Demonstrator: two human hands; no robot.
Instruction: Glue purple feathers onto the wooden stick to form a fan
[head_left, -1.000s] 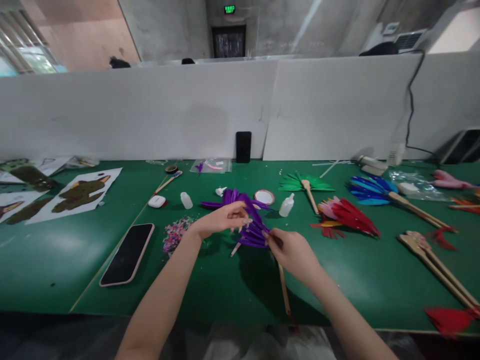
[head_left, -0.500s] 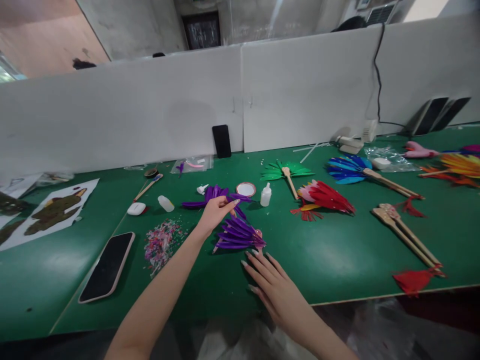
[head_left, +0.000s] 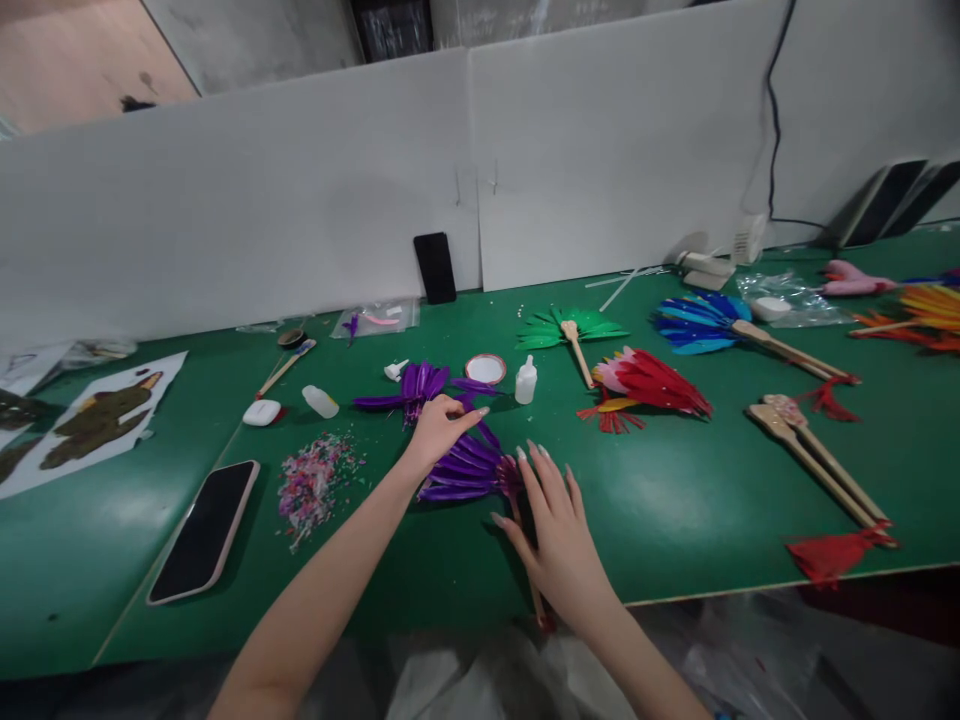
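Note:
A purple feather fan [head_left: 461,468] lies flat on the green table [head_left: 675,510] in front of me, its wooden handle running under my right hand toward the table's near edge. My right hand [head_left: 551,525] lies flat on the handle with its fingers spread. My left hand [head_left: 441,425] reaches over the top of the fan, fingertips curled onto loose purple feathers [head_left: 416,385] just beyond it. What the fingers pinch, if anything, is hidden.
A phone [head_left: 204,528] and a heap of confetti [head_left: 315,482] lie to the left. A round lid [head_left: 485,369] and small glue bottles [head_left: 526,381] stand behind the feathers. Green [head_left: 571,328], red [head_left: 645,385] and blue [head_left: 701,322] feather fans and bare wooden handles [head_left: 814,460] fill the right.
The purple fan has gone from held up in both hands to lying on the table. My right hand now rests flat on its handle. My left hand has reached to the loose feathers.

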